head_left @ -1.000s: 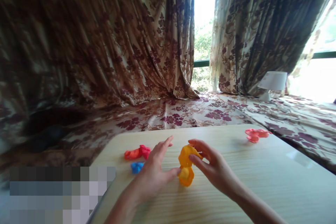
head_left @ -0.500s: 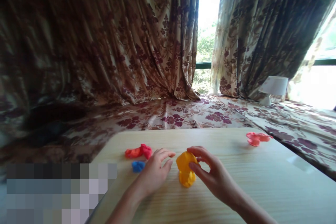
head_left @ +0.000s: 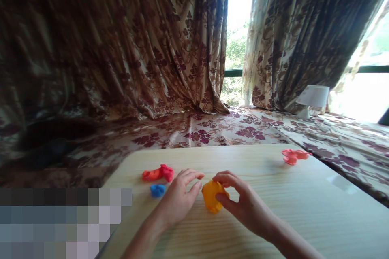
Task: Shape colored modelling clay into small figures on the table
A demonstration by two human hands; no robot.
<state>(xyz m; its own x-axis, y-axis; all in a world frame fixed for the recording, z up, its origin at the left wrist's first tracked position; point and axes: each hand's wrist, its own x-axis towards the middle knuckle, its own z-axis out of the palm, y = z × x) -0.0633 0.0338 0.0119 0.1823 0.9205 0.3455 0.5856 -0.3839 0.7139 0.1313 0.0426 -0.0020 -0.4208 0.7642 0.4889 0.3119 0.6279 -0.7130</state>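
Note:
Yellow modelling clay (head_left: 212,197) sits on the light wooden table (head_left: 273,206) in front of me, a flattened piece seeming to cover a lump below it. My right hand (head_left: 240,198) pinches its right edge between thumb and fingers. To its left, my left hand (head_left: 184,191) is held close by with fingers and thumb apart, gripping nothing. Beyond the left wrist lie a small blue clay lump (head_left: 157,190) and a red and orange clay piece (head_left: 158,173).
A pink-red shaped clay piece (head_left: 294,156) lies near the table's far right corner. Past the table spreads flowered cloth (head_left: 200,135), with a white lamp (head_left: 313,96) on it at the right. Patterned curtains (head_left: 182,48) hang behind, beside the window.
My right hand has lowered the flattened yellow piece onto the yellow lump, which it now largely hides. My left hand stays nearly in place. The view has shifted slightly.

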